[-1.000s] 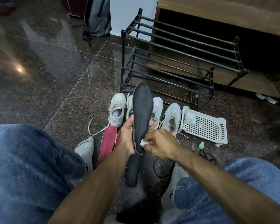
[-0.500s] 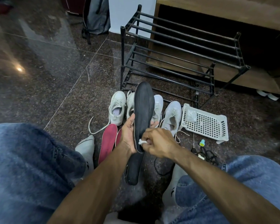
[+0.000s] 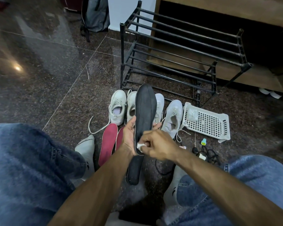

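A long black insole (image 3: 145, 111) stands upright between my knees, toe end pointing away from me. My left hand (image 3: 129, 134) grips it from behind at its middle, thumb on the left edge and fingertips showing on the right edge. My right hand (image 3: 157, 146) pinches a small white wad of cloth (image 3: 140, 145) and presses it against the insole's lower left part. Another black insole (image 3: 135, 170) lies on the floor just below, partly hidden by my hands.
Several white sneakers (image 3: 117, 108) stand in a row behind the insole. Two red insoles (image 3: 108, 142) lie at left. A white plastic basket (image 3: 206, 121) lies at right, a black metal shoe rack (image 3: 178, 51) behind. Cables and a small bottle (image 3: 203, 141) are on the dark floor.
My right hand with the white wad has shifted slightly left and down on the insole. The left hand keeps its hold on the insole.
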